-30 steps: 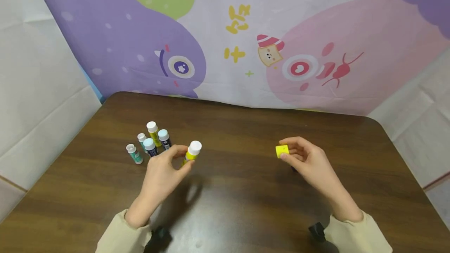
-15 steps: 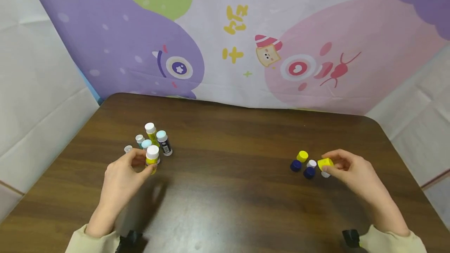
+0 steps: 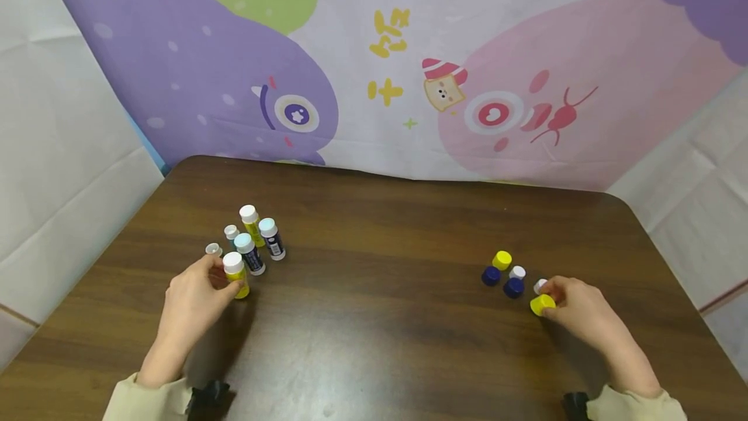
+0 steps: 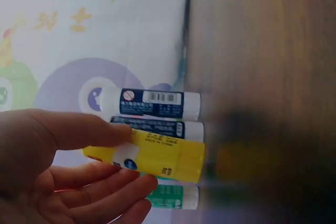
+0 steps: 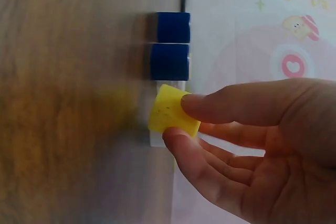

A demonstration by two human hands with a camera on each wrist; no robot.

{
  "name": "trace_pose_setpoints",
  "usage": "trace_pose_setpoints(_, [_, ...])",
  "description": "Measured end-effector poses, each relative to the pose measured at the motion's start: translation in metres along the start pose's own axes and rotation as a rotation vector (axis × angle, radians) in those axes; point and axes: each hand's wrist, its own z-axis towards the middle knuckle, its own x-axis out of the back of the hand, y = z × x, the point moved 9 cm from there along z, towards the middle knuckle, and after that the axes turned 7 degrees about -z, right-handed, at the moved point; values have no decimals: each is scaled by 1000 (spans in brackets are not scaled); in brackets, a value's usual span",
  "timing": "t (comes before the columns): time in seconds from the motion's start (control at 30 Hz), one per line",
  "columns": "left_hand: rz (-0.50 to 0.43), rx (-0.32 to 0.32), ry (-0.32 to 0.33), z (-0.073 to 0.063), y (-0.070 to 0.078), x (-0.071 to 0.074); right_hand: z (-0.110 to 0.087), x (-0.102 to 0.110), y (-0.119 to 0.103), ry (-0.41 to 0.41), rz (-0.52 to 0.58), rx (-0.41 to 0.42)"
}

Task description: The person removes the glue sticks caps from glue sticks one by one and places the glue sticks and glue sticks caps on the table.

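Observation:
My left hand (image 3: 189, 304) pinches a yellow glue stick (image 3: 236, 269), capless with its white top showing, upright in front of the other glue sticks. In the left wrist view, thumb and fingers sit around the yellow glue stick (image 4: 163, 156), its base slightly tilted; whether it touches the table is unclear. Two navy glue sticks (image 3: 249, 255), another yellow one (image 3: 252, 223) and smaller green ones (image 3: 231, 234) stand close by. At the right, my right hand (image 3: 590, 320) pinches a yellow cap (image 3: 543, 305), tilted in the right wrist view, beside a white cap (image 3: 539, 286).
Two navy caps (image 3: 514, 288), a second yellow cap (image 3: 502, 260) and another white cap (image 3: 517, 272) stand left of my right hand. The brown wooden table (image 3: 374, 291) stretches between both groups. A cartoon-printed cloth (image 3: 374, 141) hangs behind its far edge.
Both hands moved apart from the middle, then lowered: the left carried the yellow glue stick to the glue stick group, the right brought the yellow cap to the other caps.

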Motion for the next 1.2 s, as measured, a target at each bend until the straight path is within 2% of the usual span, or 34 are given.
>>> trace_pose_setpoints(0.17, [9,33,15,0,-9,0,1,-3,3,3,3,-55])
trace_pose_setpoints(0.47, [2,78,64,2,-14,0,6,-5,3,60,-28,-95])
trace_pose_setpoints(0.7, [-14,71,99,1,-13,-1,7,-5,5,80,13,-143])
trace_pose_setpoints(0.83, [-12,53,104,1,-9,4,7,-5,6,79,15,-153])
trace_pose_setpoints(1.0, [29,44,84,-1,-3,19,2,-3,5,59,-8,-172])
trace_pose_setpoints(1.1, [59,27,159,-5,7,35,-4,3,2,60,-31,-193])
trace_pose_setpoints(1.2, [50,-65,289,-9,33,49,-8,21,-12,196,-52,-162])
